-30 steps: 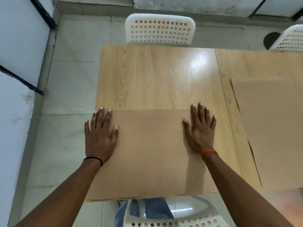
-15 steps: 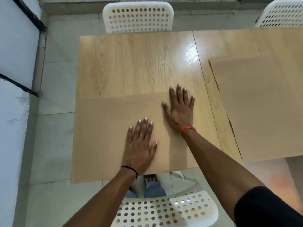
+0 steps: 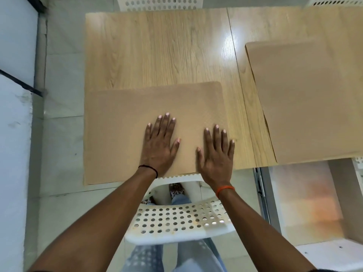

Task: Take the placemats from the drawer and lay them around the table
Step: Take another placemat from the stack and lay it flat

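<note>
Both hands lie flat, palms down, on the near placemat [image 3: 125, 122]; left hand [image 3: 159, 143] sits near the mat's middle, right hand [image 3: 215, 154] at its right part with the outer fingers at or just past the right edge; fingers straight and spread on both, so neither hand grasps anything, they only press.

Near placemat lies on the wooden table [image 3: 157, 50], in front of the white perforated chair [image 3: 176, 222]; its near edge overhangs the table's near edge, most visibly at the left corner, and its left edge runs about flush with the table's left side. A second placemat [image 3: 306, 99] lies on the adjoining tabletop to the right, well apart from the first; its near edge sits close to that table's edge. The backs of two more white chairs show at the far side; no mat is seen before them. The drawer is not in view.

Judged step: squaring and smoothing the near mat; task judged partly done, far places not yet covered.

Risks, as judgement only:
- overhang at the near edge; if the hands lift with the mat as it lies, a brush from the chair or a leg could drag it off the table;
- pressure is uneven, both palms right of centre; a push forward could pivot the mat and skew it against the table edge;
- the tabletop looks glossy; a thin mat may slide further than intended, or buckle.
</note>
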